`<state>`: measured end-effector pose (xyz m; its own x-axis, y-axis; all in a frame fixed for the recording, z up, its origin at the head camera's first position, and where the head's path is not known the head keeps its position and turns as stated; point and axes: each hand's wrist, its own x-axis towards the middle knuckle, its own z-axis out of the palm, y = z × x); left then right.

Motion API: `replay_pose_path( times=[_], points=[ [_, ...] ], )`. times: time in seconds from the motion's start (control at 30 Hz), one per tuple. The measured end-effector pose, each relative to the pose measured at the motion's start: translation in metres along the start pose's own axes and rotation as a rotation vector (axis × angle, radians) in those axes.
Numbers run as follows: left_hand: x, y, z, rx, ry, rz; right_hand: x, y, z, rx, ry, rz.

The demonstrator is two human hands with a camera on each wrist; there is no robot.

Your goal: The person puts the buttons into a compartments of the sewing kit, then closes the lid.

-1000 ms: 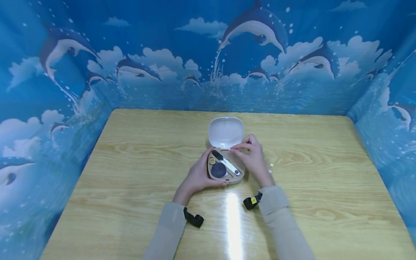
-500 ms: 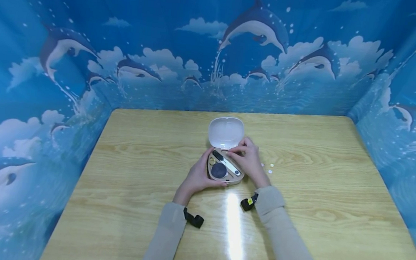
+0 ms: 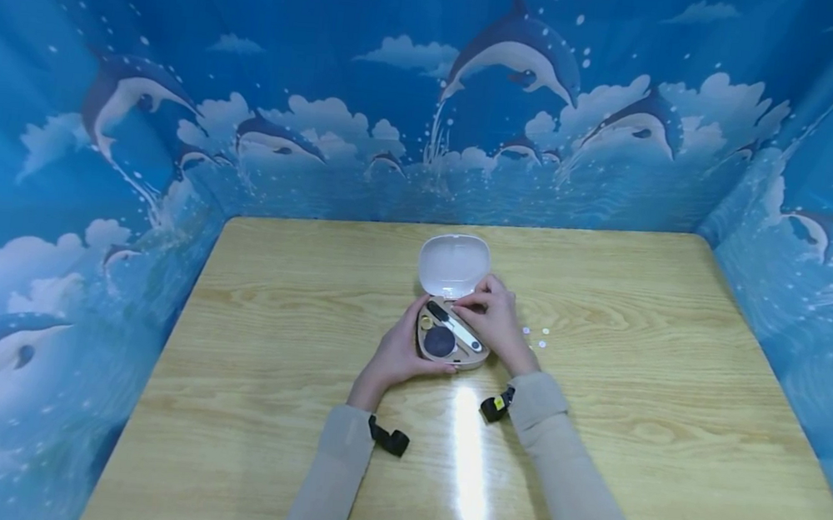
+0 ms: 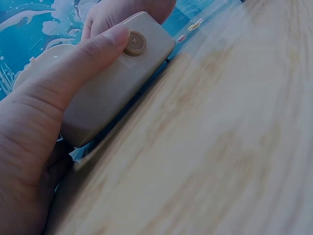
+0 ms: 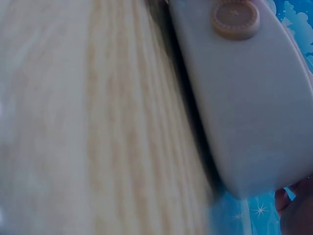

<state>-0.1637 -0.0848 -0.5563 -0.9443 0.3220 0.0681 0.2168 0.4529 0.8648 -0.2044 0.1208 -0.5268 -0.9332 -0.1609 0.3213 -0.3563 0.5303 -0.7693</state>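
A small beige case [image 3: 473,363] rests on the table with its white lid [image 3: 454,265] raised at the back. It holds a slim white tool with a black end [image 3: 464,332], a dark round disc [image 3: 439,342] and a small gold ring-shaped piece [image 3: 425,322]. My left hand [image 3: 398,352] grips the case from the left, its thumb beside a brown button-shaped clasp [image 4: 136,43] in the left wrist view. At the case's back right corner, my right hand [image 3: 495,316] has its fingers curled, fingertips inside the rim; I cannot tell whether they pinch anything.
Several small pale discs [image 3: 542,344] lie on the wooden table [image 3: 641,357] just right of my right hand. A blue curtain with dolphins [image 3: 323,134] surrounds the table at the back and sides. Black wrist cameras sit on both wrists.
My right hand has shifted slightly left and down, from the lid hinge into the case's back right corner, uncovering another pale disc on the table. My left hand and the case stay put.
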Motion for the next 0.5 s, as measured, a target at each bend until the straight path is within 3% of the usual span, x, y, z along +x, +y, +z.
replay_pose_path(
  times=[0.23, 0.5],
  points=[
    [0.0, 0.0, 0.001, -0.005, -0.005, -0.005, -0.001, -0.002, -0.003, 0.037, 0.004, 0.014],
    [0.0, 0.0, 0.0, -0.004, -0.012, 0.0, 0.0, -0.011, -0.014, 0.103, -0.009, 0.09]
  ],
)
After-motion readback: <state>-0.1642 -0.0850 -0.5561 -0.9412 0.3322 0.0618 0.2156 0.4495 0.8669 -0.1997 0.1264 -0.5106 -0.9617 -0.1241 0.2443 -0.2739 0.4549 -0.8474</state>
